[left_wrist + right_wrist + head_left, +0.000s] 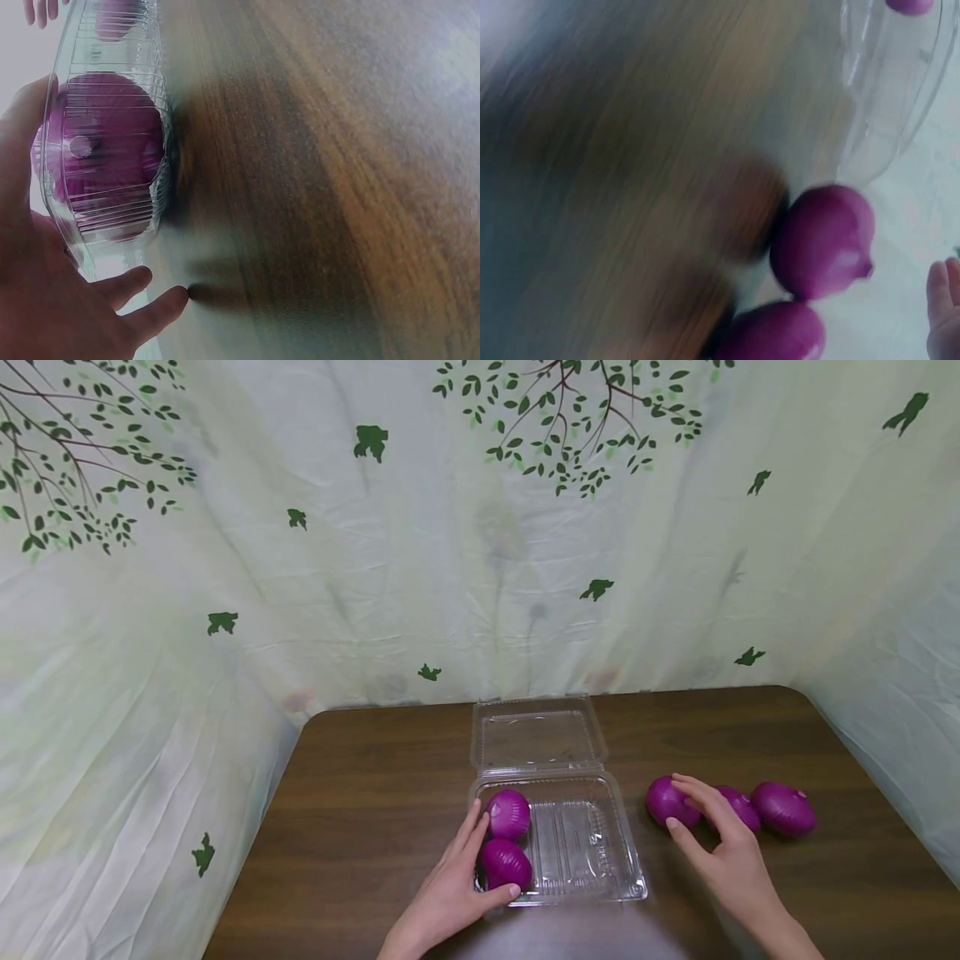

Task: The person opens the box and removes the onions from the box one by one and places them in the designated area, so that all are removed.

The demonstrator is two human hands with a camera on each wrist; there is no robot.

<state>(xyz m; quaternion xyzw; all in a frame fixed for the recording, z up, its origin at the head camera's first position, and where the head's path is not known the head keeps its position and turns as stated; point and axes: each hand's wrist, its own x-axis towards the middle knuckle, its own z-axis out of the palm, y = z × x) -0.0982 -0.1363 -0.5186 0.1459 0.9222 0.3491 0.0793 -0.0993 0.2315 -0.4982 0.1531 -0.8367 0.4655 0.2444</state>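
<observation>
A clear plastic clamshell container (pixel 577 835) lies unfolded, holding two purple onions, a rear onion (pixel 508 814) and a front onion (pixel 506 865), along its left side. My left hand (pixel 450 885) rests at the container's left edge, fingers fairly straight along the side and thumb at the front rim. Through the ribbed wall, the left wrist view shows an onion (pixel 112 135) beside that hand. Right of the container, my right hand (pixel 723 860) hovers with fingers spread over the nearest loose onion (pixel 667 802). In the right wrist view its fingers (pixel 939 292) appear apart from the onions.
Two more purple onions, a partly hidden middle onion (pixel 738 810) and a right-hand onion (pixel 783 808), sit in a row on the brown wooden table (pixel 360 810). The container's lid (pixel 536 735) lies back toward the leaf-patterned curtain (pixel 480 568).
</observation>
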